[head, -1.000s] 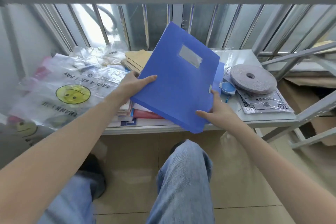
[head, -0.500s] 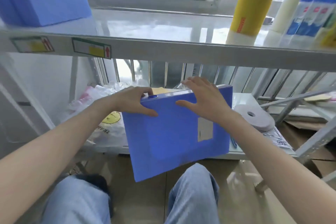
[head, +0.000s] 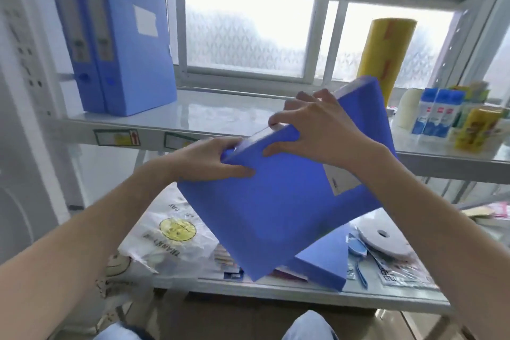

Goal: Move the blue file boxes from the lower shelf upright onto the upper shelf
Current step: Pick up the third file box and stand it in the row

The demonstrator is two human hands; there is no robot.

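Upper left of frame: two upright boxes on the upper shelf. Centre: left hand and right hand both clasped on the tilted file box, held mid-air before the shelf edge (corner may catch it). Lower right: another box remains flat.

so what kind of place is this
Probably an office storeroom: a metal shelving rack by a frosted window, holding upright blue file boxes, glue bottles and a yellow film roll.
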